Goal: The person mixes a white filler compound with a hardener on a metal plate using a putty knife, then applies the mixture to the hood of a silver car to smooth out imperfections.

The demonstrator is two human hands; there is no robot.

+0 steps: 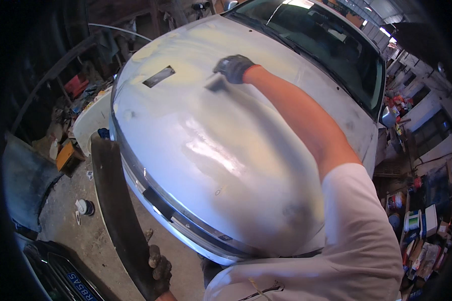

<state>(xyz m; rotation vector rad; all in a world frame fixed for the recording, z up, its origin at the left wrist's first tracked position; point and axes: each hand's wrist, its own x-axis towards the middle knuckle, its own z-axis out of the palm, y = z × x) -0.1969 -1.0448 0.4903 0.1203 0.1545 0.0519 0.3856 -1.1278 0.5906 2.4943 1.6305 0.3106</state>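
My right hand (234, 68), in a dark glove with an orange cuff, is on the car hood (181, 115) toward its far part. Its fingers are curled and closed; a flat grey edge shows below them, blending with the shadow, so I cannot make out what they hold. The hood is whitish with yellowish and grey patches. To the left of the hand, a dark grey rectangular piece (159, 76) lies on the hood. At lower left my left hand (158, 268), gloved and dirty, closes around the edge of a long curved black panel (116, 200), which stands beside the car's front.
The windshield (316, 40) is beyond the hood. A black car front (60, 273) stands at lower left. A small white-and-black container (85, 206) and an orange box (69, 158) are on the floor. Cluttered supplies (422, 226) line the right side.
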